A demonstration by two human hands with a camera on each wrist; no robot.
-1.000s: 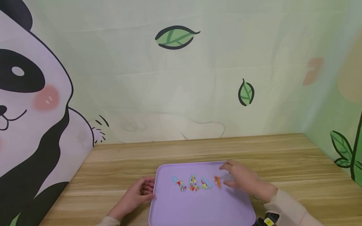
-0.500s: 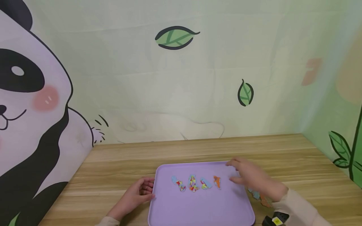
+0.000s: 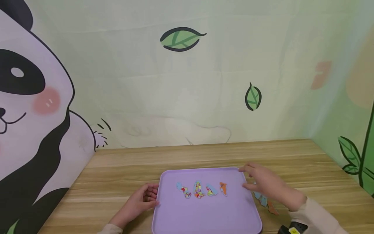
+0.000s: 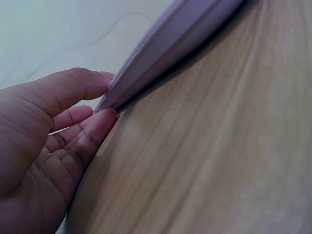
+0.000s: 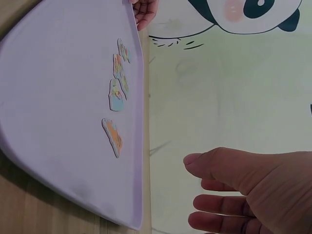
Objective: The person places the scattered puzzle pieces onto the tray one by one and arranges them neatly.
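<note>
Laying-out step, I judged; next move probably called for a light fingertip pick-up.
Panda-and-leaf wall [image 3: 131,81] backed the scene at 12 o'clock, wood-grain table [image 3: 131,165] below, lilac tray [image 3: 204,214] on it. My left hand [image 3: 140,201], fingers bent, pinched the tray's edge at 9. My right hand [image 3: 270,183] hung near the 2 o'clock corner, digits loosely apart, holding nothing. In-tray, flat cut-out pieces [image 3: 198,190], four, sat spaced from 11 to 1; loose pieces [image 3: 263,201] lay on the wood at 3.

The panda mural [image 3: 38,130] suggests a children's playroom.
</note>
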